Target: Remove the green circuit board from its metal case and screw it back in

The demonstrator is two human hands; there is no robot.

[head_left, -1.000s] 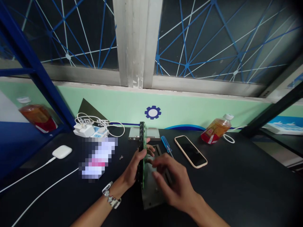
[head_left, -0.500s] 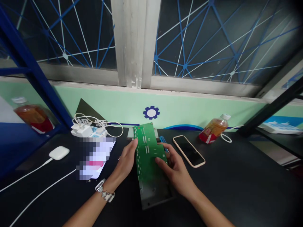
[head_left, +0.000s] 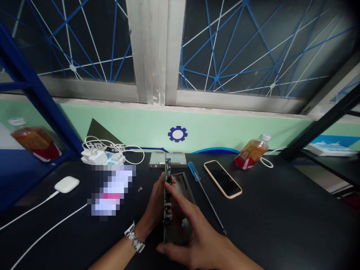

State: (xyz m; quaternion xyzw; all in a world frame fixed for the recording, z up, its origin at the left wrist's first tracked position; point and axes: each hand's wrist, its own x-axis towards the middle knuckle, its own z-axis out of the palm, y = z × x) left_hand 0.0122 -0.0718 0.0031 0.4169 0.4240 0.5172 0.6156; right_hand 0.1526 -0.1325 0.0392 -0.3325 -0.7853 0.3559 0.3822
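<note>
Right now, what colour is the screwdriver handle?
The handle is blue, best seen in the head view.

Left hand [head_left: 155, 200]: you hold it on edge, gripping
Right hand [head_left: 201, 234]: your thumb [head_left: 176, 252] and index finger [head_left: 180, 198] spread wide
Forearms [head_left: 115, 255]: angled inward

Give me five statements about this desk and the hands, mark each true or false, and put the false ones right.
1. The circuit board is between the left hand and the right hand. True.
2. The board lies flat. False: it stands on edge.
3. The screwdriver lies between the dark case and the peach-rimmed phone. True.
4. The screwdriver's handle is red. False: it is blue.
5. The peach-rimmed phone's screen is lit. False: it is dark.
</note>
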